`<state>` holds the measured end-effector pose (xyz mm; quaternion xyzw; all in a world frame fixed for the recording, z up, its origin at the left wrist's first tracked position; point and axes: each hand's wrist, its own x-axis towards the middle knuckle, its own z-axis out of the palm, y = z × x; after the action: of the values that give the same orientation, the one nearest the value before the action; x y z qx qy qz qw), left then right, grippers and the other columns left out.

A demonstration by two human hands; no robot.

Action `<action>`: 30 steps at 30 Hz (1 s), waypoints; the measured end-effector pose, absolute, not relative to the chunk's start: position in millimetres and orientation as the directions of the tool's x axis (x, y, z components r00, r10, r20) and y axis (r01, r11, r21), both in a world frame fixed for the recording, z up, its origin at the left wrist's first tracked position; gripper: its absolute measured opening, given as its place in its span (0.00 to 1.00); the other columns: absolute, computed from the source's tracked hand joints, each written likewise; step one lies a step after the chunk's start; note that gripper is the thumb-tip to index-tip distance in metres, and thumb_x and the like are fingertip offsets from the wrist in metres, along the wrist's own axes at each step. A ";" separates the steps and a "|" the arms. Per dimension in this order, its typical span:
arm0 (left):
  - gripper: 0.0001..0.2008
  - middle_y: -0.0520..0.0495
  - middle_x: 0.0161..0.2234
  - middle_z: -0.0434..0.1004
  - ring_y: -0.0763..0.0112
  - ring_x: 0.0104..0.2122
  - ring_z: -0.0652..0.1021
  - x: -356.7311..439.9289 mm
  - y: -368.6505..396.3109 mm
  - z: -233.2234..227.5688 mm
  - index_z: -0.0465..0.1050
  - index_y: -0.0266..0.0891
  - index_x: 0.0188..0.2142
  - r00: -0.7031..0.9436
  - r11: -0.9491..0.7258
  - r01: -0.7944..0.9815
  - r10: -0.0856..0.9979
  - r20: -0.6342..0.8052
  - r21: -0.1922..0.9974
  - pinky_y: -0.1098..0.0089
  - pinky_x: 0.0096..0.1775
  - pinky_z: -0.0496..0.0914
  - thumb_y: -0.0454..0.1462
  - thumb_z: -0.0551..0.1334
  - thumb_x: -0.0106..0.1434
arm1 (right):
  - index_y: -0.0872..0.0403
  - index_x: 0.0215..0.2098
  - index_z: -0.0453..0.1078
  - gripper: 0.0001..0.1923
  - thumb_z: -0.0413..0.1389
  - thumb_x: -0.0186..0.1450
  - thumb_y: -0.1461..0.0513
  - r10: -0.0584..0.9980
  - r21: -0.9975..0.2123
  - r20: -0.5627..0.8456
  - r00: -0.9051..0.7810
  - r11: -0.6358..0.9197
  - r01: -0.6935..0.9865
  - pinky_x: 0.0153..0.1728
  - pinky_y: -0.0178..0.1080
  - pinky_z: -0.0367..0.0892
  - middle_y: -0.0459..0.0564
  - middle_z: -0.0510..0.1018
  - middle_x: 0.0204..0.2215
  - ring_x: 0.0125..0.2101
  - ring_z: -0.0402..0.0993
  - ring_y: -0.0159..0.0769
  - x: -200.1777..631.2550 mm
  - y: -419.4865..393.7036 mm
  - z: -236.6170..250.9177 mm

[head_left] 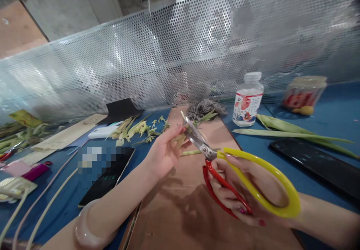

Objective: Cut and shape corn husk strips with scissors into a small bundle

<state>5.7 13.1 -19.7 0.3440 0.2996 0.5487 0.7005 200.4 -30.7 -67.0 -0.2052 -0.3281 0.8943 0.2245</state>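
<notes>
- Two hands are seen at the middle of the frame, over a brown board (174, 208) laid on a blue table (332, 115).
- Nearest, at lower right, the right hand (247, 193) is closed through the loops of the scissors (225, 160); one loop is yellow, the other red.
- The blades are parted narrowly, and their long axis is run from the lower right up towards the upper left.
- Just left of the blade tips, the left hand (163, 152) is pinched on a pale green leaf strip (181, 139), which is held across the blades; whether it lies between them cannot be told.
- Farther off, plant trimmings (135, 128), a bottle (248, 99) and long green leaves (287, 130) are laid before a perforated metal screen (168, 55).
</notes>
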 end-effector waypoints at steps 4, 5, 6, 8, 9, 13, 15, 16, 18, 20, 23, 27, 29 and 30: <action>0.05 0.47 0.31 0.80 0.71 0.32 0.78 4.2 15.2 -20.3 0.75 0.33 0.27 0.199 0.194 -0.595 0.976 -0.091 0.780 0.66 0.43 0.71 0.33 0.63 0.58 | 0.54 0.26 0.61 0.21 0.47 0.63 0.45 0.542 -0.676 -0.241 -0.805 -0.689 -0.261 0.08 0.25 0.57 0.42 0.61 0.17 0.14 0.56 0.24 201.4 -31.7 -66.7; 0.05 0.47 0.32 0.80 0.71 0.32 0.78 4.0 15.6 -19.8 0.75 0.33 0.27 0.188 0.202 -0.606 0.976 -0.108 0.769 0.66 0.42 0.71 0.33 0.63 0.58 | 0.54 0.26 0.62 0.21 0.47 0.63 0.46 0.536 -0.672 -0.253 -0.806 -0.696 -0.252 0.08 0.25 0.57 0.42 0.61 0.17 0.14 0.56 0.24 201.7 -31.7 -66.2; 0.05 0.47 0.32 0.80 0.71 0.32 0.78 3.8 15.9 -19.2 0.75 0.33 0.26 0.176 0.208 -0.616 0.976 -0.125 0.760 0.66 0.42 0.72 0.33 0.63 0.58 | 0.54 0.26 0.62 0.21 0.46 0.63 0.46 0.528 -0.667 -0.263 -0.808 -0.705 -0.243 0.08 0.25 0.57 0.42 0.60 0.17 0.13 0.55 0.24 201.9 -31.6 -65.8; 0.05 0.46 0.33 0.79 0.71 0.33 0.78 3.6 16.5 -17.7 0.74 0.33 0.27 0.156 0.213 -0.628 0.977 -0.148 0.748 0.67 0.42 0.72 0.33 0.63 0.58 | 0.54 0.26 0.62 0.22 0.46 0.64 0.46 0.510 -0.658 -0.290 -0.810 -0.721 -0.219 0.08 0.25 0.56 0.42 0.60 0.17 0.13 0.55 0.24 202.4 -31.1 -65.2; 0.04 0.45 0.34 0.79 0.70 0.33 0.78 3.6 16.8 -17.0 0.74 0.33 0.28 0.148 0.213 -0.631 0.977 -0.154 0.745 0.67 0.42 0.73 0.33 0.63 0.58 | 0.54 0.26 0.62 0.22 0.46 0.64 0.45 0.507 -0.656 -0.302 -0.807 -0.725 -0.210 0.08 0.25 0.56 0.41 0.60 0.17 0.13 0.55 0.24 202.7 -30.9 -65.1; 0.04 0.43 0.38 0.79 0.71 0.34 0.78 3.3 17.1 -15.8 0.74 0.33 0.30 0.147 0.213 -0.642 0.977 -0.154 0.736 0.66 0.43 0.73 0.33 0.61 0.59 | 0.55 0.27 0.64 0.22 0.47 0.63 0.45 0.501 -0.650 -0.321 -0.804 -0.734 -0.198 0.08 0.25 0.55 0.41 0.60 0.17 0.14 0.56 0.23 203.5 -30.7 -65.4; 0.04 0.43 0.40 0.79 0.71 0.35 0.78 2.8 17.2 -16.1 0.73 0.33 0.30 0.151 0.215 -0.647 0.976 -0.154 0.731 0.66 0.43 0.73 0.33 0.61 0.60 | 0.55 0.27 0.64 0.23 0.48 0.62 0.45 0.503 -0.642 -0.317 -0.804 -0.738 -0.209 0.09 0.24 0.54 0.41 0.59 0.16 0.14 0.56 0.23 203.5 -30.9 -65.5; 0.04 0.43 0.40 0.79 0.71 0.35 0.78 2.5 17.4 -16.4 0.73 0.33 0.29 0.154 0.217 -0.649 0.976 -0.153 0.729 0.65 0.43 0.73 0.33 0.61 0.59 | 0.56 0.26 0.64 0.23 0.48 0.63 0.45 0.506 -0.639 -0.317 -0.802 -0.739 -0.213 0.08 0.24 0.54 0.41 0.59 0.16 0.14 0.56 0.23 203.4 -30.9 -65.6; 0.04 0.43 0.41 0.79 0.71 0.35 0.78 1.7 17.9 -16.9 0.73 0.33 0.29 0.155 0.218 -0.651 0.976 -0.154 0.727 0.65 0.44 0.73 0.33 0.62 0.59 | 0.56 0.26 0.64 0.24 0.47 0.63 0.45 0.498 -0.635 -0.322 -0.805 -0.744 -0.206 0.08 0.24 0.54 0.41 0.59 0.16 0.14 0.56 0.23 203.5 -30.6 -66.1; 0.04 0.43 0.41 0.78 0.70 0.35 0.78 0.8 18.5 -17.1 0.73 0.33 0.29 0.157 0.217 -0.650 0.976 -0.152 0.728 0.65 0.43 0.73 0.34 0.62 0.59 | 0.55 0.26 0.64 0.24 0.47 0.63 0.44 0.485 -0.636 -0.333 -0.809 -0.749 -0.187 0.07 0.25 0.53 0.41 0.59 0.16 0.14 0.55 0.24 204.0 -30.0 -66.7; 0.04 0.43 0.41 0.78 0.69 0.35 0.78 -0.4 19.5 -16.6 0.73 0.33 0.29 0.168 0.215 -0.652 0.976 -0.137 0.727 0.65 0.42 0.73 0.34 0.63 0.58 | 0.55 0.25 0.63 0.24 0.48 0.61 0.43 0.475 -0.628 -0.352 -0.806 -0.759 -0.173 0.08 0.25 0.54 0.41 0.58 0.17 0.13 0.55 0.23 205.1 -29.8 -67.0; 0.04 0.44 0.39 0.79 0.68 0.34 0.78 -2.1 21.5 -16.1 0.73 0.35 0.27 0.162 0.209 -0.656 0.977 -0.136 0.725 0.64 0.40 0.73 0.34 0.63 0.57 | 0.54 0.26 0.63 0.23 0.52 0.59 0.43 0.465 -0.634 -0.368 -0.805 -0.759 -0.149 0.08 0.24 0.54 0.40 0.59 0.17 0.13 0.54 0.22 204.9 -32.4 -65.3; 0.04 0.45 0.39 0.79 0.68 0.34 0.78 -2.9 22.5 -16.6 0.73 0.36 0.26 0.160 0.211 -0.654 0.977 -0.140 0.726 0.65 0.39 0.73 0.34 0.64 0.57 | 0.54 0.27 0.64 0.22 0.53 0.58 0.43 0.463 -0.642 -0.361 -0.810 -0.753 -0.144 0.07 0.24 0.53 0.40 0.60 0.17 0.13 0.54 0.22 204.4 -34.2 -64.3; 0.04 0.46 0.38 0.79 0.68 0.33 0.78 -3.3 22.9 -17.0 0.73 0.36 0.26 0.162 0.214 -0.652 0.977 -0.141 0.727 0.65 0.39 0.73 0.34 0.64 0.56 | 0.53 0.27 0.63 0.22 0.53 0.58 0.43 0.457 -0.640 -0.357 -0.815 -0.755 -0.143 0.07 0.24 0.53 0.40 0.60 0.17 0.13 0.54 0.22 204.2 -34.9 -64.0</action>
<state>-3.3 22.9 -17.0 0.2632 0.3081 0.5692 0.7154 204.2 -34.9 -64.0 -0.2548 -0.3079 0.9015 0.1663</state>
